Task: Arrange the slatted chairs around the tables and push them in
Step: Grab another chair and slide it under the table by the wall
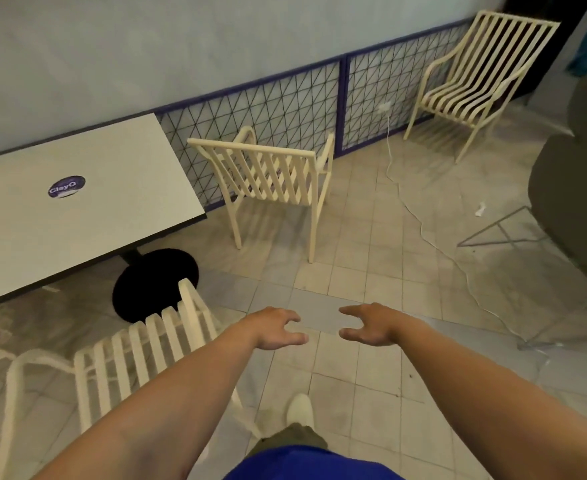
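Observation:
A white table [77, 174] with a round sticker stands at the left on a black round base [153, 282]. One cream slatted chair [271, 174] stands off the table's right end, its back toward me. A second cream chair [139, 355] sits at the table's near side, low left, partly under my left arm. A third cream chair [475, 77] stands at the far right by the mesh fence. My left hand [278, 329] and my right hand [368, 325] reach forward over the floor, fingers loosely spread, holding nothing and apart from every chair.
A blue-framed wire mesh fence [285, 109] runs along the wall. A white cable [423, 230] trails across the tiled floor. A dark rounded seat [576, 202] on a wire frame fills the right edge. My white shoe [300, 408] steps forward.

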Action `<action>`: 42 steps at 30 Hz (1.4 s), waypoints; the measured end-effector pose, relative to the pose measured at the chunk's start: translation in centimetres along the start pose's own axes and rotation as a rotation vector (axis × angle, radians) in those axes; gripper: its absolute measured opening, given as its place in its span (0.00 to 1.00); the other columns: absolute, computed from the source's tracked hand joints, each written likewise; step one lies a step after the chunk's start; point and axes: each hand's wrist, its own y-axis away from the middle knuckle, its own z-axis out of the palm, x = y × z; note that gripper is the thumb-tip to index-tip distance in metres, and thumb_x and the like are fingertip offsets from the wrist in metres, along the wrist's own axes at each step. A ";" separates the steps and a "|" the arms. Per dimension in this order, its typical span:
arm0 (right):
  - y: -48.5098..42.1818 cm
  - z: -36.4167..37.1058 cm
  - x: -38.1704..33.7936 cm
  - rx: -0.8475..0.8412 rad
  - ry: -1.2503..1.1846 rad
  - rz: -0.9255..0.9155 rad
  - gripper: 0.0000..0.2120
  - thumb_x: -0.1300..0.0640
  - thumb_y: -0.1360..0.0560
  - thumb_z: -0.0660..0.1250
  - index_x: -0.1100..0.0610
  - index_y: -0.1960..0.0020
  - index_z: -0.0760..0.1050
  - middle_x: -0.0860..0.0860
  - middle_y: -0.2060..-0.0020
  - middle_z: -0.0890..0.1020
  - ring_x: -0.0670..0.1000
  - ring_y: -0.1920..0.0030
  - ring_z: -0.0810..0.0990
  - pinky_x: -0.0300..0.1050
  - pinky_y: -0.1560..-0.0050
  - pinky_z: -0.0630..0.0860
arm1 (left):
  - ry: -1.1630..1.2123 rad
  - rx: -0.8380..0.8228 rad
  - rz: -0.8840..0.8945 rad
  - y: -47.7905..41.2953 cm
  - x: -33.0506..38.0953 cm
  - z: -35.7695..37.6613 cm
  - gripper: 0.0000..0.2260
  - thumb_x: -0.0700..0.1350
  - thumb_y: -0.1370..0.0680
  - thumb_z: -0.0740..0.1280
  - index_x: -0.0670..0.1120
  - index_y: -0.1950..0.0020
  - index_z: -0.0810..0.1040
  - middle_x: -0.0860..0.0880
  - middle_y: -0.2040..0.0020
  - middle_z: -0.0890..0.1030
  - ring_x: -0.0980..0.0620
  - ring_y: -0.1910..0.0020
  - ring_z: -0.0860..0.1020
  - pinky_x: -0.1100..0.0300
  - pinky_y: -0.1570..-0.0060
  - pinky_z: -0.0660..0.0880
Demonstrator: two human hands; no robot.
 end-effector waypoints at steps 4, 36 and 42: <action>-4.9 -4.6 0.2 0.014 -0.022 0.020 0.35 0.34 0.23 0.60 0.47 0.21 0.57 0.50 0.23 0.64 0.55 0.25 0.63 0.53 0.26 0.60 | 0.004 -0.003 0.004 -4.8 -0.8 -5.0 0.34 0.69 0.26 0.65 0.55 0.24 0.68 0.50 0.26 0.71 0.49 0.29 0.71 0.52 0.32 0.68; -40.1 -37.6 1.6 0.211 -0.011 -0.238 0.35 0.40 0.22 0.63 0.53 0.21 0.57 0.53 0.25 0.66 0.56 0.28 0.67 0.49 0.31 0.66 | 0.029 0.123 -0.186 -31.8 -9.6 -39.2 0.34 0.64 0.22 0.65 0.53 0.20 0.62 0.48 0.21 0.63 0.45 0.23 0.63 0.49 0.27 0.63; -47.2 -38.4 -0.6 0.210 0.005 -0.156 0.31 0.39 0.23 0.64 0.52 0.25 0.62 0.53 0.31 0.73 0.55 0.37 0.73 0.52 0.39 0.73 | -0.132 0.105 -0.109 -37.7 -15.3 -46.1 0.35 0.61 0.22 0.67 0.53 0.19 0.57 0.48 0.20 0.62 0.46 0.23 0.62 0.48 0.28 0.63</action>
